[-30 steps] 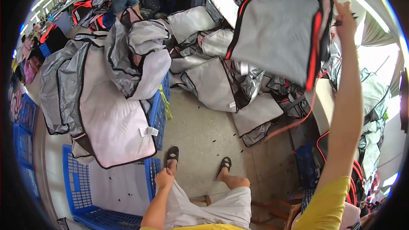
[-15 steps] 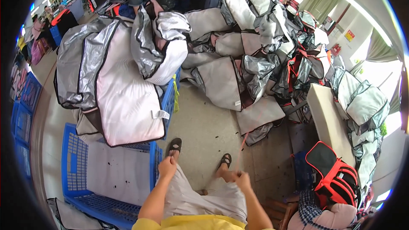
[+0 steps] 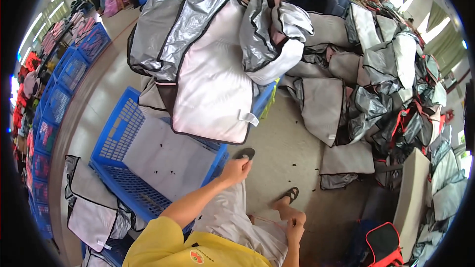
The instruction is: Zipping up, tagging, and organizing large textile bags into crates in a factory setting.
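while seated, holding l. hand (image 3: pixel 235 171) curled closed by pale shorts (image 3: pixel 222 206), r. hand (image 3: pixel 296 224) ditto, can't tell if pinching anything; w/ blue mesh crate (image 3: pixel 110 141) alongside, prob. for reach.

A blue plastic crate (image 3: pixel 118 128) with latticed walls stands slantwise, open at the top; its pale, flat inner surface is sprinkled with small dark specks. Over its far side hangs a large white-and-silver padded piece (image 3: pixel 213 89), soft and bag-like. Its broad white panel faces up, faintly pinkish toward the lower edge — rounded corners, black binding all along the rim. To the left, shiny silver material bunches into loose folds, edged in black as well. A small white label (image 3: pixel 249 117) sticks out near the panel's lower right corner.
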Demonstrator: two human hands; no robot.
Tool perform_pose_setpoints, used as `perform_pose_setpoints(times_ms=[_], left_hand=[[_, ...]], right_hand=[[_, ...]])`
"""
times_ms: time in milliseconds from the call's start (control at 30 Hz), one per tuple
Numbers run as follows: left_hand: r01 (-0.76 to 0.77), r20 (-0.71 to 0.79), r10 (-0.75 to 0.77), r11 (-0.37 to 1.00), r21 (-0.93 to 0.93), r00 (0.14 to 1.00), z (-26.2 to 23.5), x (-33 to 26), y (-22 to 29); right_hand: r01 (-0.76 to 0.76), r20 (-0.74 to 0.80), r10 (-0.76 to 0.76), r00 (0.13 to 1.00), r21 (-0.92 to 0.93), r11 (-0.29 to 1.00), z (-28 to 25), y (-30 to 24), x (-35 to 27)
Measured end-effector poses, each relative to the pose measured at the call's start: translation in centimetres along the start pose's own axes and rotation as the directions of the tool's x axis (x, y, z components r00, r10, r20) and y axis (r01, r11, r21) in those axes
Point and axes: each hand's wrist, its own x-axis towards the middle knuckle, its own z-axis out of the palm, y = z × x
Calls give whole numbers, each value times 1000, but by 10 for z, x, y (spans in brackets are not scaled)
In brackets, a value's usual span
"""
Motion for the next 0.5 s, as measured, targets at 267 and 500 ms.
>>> perform_pose_setpoints(times_ms=[267, 500], left_hand=[[51, -199, -122, 943, -328, 972, -89, 102, 62], [208, -22, -227, 924, -320, 974, -35, 103, 79]], right_hand=[[-38, -71, 50, 996, 163, 986, 18, 18, 17], [-193, -16, 196, 980, 132, 972, 16, 17, 21]])
